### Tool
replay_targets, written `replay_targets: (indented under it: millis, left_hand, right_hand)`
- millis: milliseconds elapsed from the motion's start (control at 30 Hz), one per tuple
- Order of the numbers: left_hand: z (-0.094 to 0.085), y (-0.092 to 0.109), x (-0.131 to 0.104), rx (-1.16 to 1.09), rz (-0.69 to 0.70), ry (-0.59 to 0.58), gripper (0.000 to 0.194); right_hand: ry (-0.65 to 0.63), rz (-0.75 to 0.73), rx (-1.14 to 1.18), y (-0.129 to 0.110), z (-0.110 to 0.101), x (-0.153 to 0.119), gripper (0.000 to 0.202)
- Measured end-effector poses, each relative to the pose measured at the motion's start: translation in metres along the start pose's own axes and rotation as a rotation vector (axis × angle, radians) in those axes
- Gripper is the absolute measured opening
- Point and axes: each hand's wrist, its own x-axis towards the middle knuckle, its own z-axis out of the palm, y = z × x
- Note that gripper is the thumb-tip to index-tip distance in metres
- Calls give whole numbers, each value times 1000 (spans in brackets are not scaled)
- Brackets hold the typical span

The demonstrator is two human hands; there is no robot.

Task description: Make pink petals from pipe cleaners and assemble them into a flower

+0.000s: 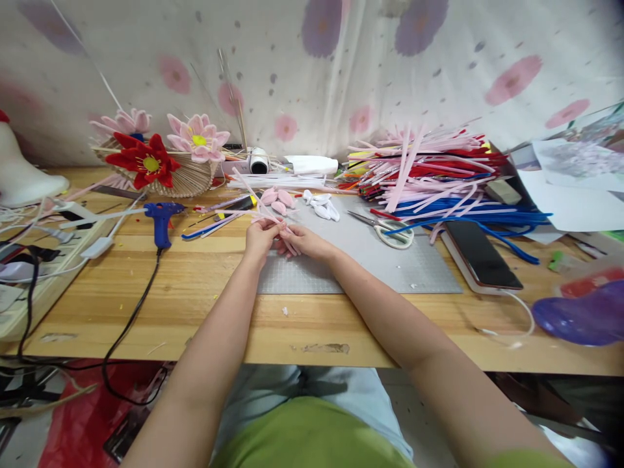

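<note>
Pale pink pipe cleaners point(291, 247) are gripped between my two hands above the left part of the grey cutting mat point(390, 260). My left hand point(260, 239) is closed around them, with strands sticking up past its fingers. Close against it, my right hand point(307, 242) pinches the same strands, whose ends show below the fingers. Just beyond the hands lie pink petal-shaped pieces point(279, 200) and, to their right, white looped pieces point(322, 205). Scissors with white handles point(394, 234) rest on the mat to the right.
A blue glue gun point(163, 223) stands on the left, its black cord running over the table edge. Fuzzy flowers point(149, 162) sit behind it. A large pile of pipe cleaners point(429, 169) is at the back right, near a phone point(482, 255) and a purple object point(582, 313).
</note>
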Motion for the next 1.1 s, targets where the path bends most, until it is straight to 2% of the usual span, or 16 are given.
replay_targets:
  millis: [133,233,500,633,733,900,1000,1100]
  left_hand:
    - [-7,5,-1,1,-62,-101,32]
    - [-12,7,1,-66,-123,-107,33]
    - [-8,4,3,-303,-159,88,24]
    - [-9,4,5,-411,-184,202,17]
    - [-11,5,7,-482,-158,225,18]
    - [-13,2,7,-490,-80,132,20]
    - [-13,-3,4,-393,-116,15,23]
    - [-10,-4,-1,-257,-174,-88,30]
  right_hand:
    - [-112,60,88,-5,-1,-8,32]
    - [-158,81,125,-8,-1,-12,38]
    - [-147,26,-11,-7,-4,-6,39]
    - [-158,14,-45,-6,3,1,37]
    - [-122,-27,-63,-7,10,4,38]
    - [-140,-31,10,-8,14,-1,38]
    - [-113,-38,57,-2,15,-6,34]
    - [-20,-99,54,4,17,-7,33]
